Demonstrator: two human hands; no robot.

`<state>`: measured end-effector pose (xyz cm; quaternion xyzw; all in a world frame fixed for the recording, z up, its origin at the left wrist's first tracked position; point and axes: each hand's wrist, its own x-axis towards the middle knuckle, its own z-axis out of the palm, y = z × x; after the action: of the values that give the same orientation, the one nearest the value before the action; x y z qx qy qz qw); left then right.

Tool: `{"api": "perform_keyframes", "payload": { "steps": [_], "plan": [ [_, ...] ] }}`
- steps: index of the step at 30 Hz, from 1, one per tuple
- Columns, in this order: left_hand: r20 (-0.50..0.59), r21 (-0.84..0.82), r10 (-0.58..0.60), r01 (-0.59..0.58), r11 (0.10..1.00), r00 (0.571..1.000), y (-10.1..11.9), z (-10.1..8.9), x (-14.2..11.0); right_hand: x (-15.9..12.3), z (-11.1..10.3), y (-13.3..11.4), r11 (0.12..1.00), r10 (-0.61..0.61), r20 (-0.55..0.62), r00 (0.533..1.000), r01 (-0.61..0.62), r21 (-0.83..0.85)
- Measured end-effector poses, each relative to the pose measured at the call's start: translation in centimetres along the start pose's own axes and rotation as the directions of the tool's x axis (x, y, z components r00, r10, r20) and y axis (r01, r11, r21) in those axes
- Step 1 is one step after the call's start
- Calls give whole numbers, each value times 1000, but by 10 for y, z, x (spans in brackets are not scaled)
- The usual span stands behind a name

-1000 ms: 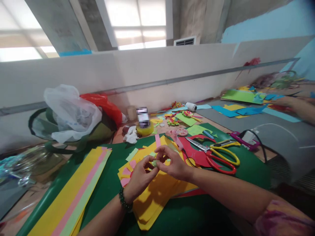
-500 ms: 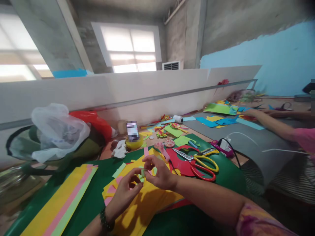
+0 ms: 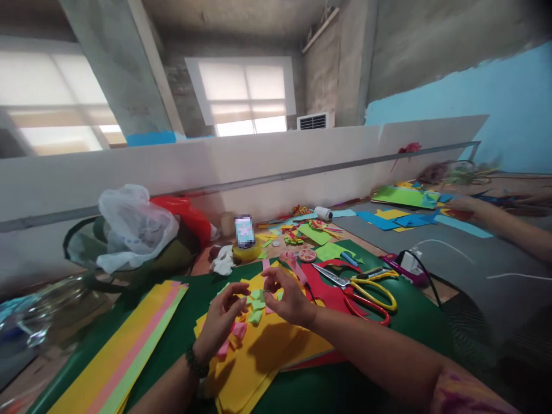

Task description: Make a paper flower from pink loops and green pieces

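Observation:
My left hand (image 3: pixel 223 316), with a dark beaded bracelet on the wrist, hovers over the yellow paper sheets (image 3: pixel 263 356) with its fingers curved and apart, holding nothing I can see. Just to its right, my right hand (image 3: pixel 290 298) has thumb and forefinger pinched on a small green paper piece, mostly hidden by the fingertips. Between and below both hands lie several small folded green paper pieces (image 3: pixel 256 317) and pink paper pieces (image 3: pixel 239 329). Scissors (image 3: pixel 345 283) with red and yellow handles rest on red paper (image 3: pixel 321 287), right of my right hand.
Long yellow, pink and green paper strips (image 3: pixel 129 339) lie at left on the green mat (image 3: pixel 168 328). Behind stand a bag (image 3: pixel 185 253) with plastic in it, a phone (image 3: pixel 244 231) on a yellow roll (image 3: pixel 248 251), and a purple power strip (image 3: pixel 405 270). Another person's arm (image 3: pixel 509 224) reaches in at right.
My left hand has drawn away from the green piece and its fingers have parted; my right hand keeps the pinch. The camera view has turned slightly left.

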<state>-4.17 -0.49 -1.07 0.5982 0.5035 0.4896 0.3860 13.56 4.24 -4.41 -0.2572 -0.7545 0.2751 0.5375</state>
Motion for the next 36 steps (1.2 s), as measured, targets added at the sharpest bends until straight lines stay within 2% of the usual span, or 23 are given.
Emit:
{"api": "perform_keyframes", "payload": {
  "steps": [4, 10, 13, 16, 19, 21, 25, 28, 31, 33, 36],
  "plan": [
    [-89, -17, 7, -9, 1000, 996, 0, -2, 3, -2, 0, 2, 999, 26, 20, 999, -26, 34],
    [-157, -38, 46, -53, 998, 986, -3, -9, 10, -2, 0, 1, 998, 39, 33, 999, -41, 52],
    [-96, -13, 46, -48, 999, 994, -2, -6, 8, -2, 0, -1, 997, 50, 24, 998, -52, 58],
    [43, 7, 8, -8, 1000, 999, 0, 3, 3, -2, 2, -2, 996, 33, 40, 999, -36, 81],
    [179, -38, -71, 80, 996, 981, 3, 12, -2, -3, 5, -3, 995, 18, 64, 998, -24, 92],
    [230, -85, -103, 126, 988, 968, 4, 14, -4, -4, 6, -3, 996, 24, 53, 998, -28, 85],
    [226, -113, -163, 192, 975, 960, 3, 13, -4, -3, 9, -4, 997, 4, 33, 999, -6, 77],
    [221, -113, -226, 256, 960, 949, 1, 14, -2, -3, 11, -3, 996, -87, 39, 995, 85, 40],
    [202, -138, -238, 268, 954, 950, 0, 16, -1, -2, 8, -4, 986, -148, 49, 988, 151, -63],
    [190, -160, -221, 252, 954, 957, 0, 14, 0, 0, 4, -6, 989, -114, 26, 993, 116, -93],
    [177, -202, -213, 247, 948, 961, 0, 8, 1, 5, -4, -3, 1000, 20, -88, 996, -20, -3]
  ]
}}
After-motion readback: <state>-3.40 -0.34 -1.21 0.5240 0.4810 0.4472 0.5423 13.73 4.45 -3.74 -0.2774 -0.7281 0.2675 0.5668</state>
